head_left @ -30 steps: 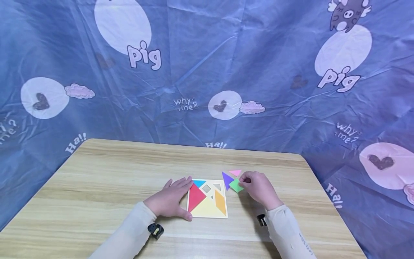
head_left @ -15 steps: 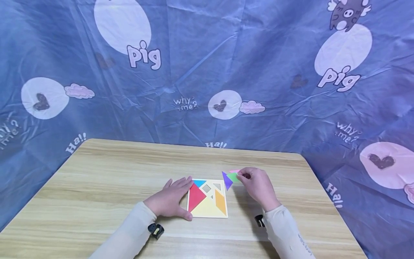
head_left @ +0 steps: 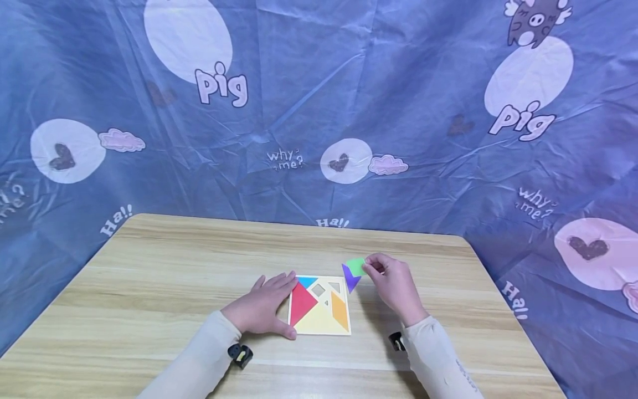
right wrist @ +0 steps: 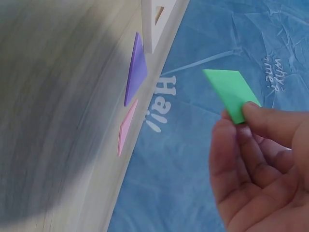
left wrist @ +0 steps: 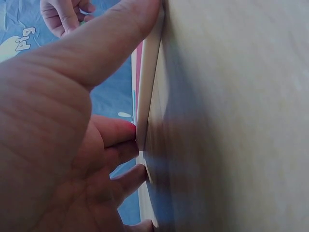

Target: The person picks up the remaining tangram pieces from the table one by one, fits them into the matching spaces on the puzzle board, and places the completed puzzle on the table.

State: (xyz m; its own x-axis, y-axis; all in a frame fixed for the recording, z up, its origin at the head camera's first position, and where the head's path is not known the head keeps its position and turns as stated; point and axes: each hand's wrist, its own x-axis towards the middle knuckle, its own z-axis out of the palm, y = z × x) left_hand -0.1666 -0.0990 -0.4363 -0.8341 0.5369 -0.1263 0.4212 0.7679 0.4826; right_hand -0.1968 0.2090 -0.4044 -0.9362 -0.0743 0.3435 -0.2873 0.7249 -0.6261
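Observation:
A square tangram board [head_left: 326, 295] lies flat on the table. My left hand [head_left: 264, 307] is spread along its left side, thumb at the near corner and fingertips at the far one, touching its edge. Red [head_left: 302, 304], blue [head_left: 306, 281], pale yellow [head_left: 319, 322] and orange [head_left: 340, 311] pieces sit in the board. My right hand [head_left: 397, 285] pinches a green square tile [right wrist: 234, 92] between thumb and fingers, raised off the table. Below it lies a purple triangle [head_left: 351, 282]. The pink triangle [right wrist: 126, 128] shows beside the purple one only in the right wrist view.
The wooden table [head_left: 199, 266] extends on all sides of the board. A blue printed cloth [head_left: 299, 111] hangs behind its far edge and along the right side. Bare cut-outs [head_left: 318, 290] show in the board's upper right part.
My right hand has lifted the green tile from beside the purple triangle and moved it up and slightly left, covering the pink triangle in the head view. The left hand stays still.

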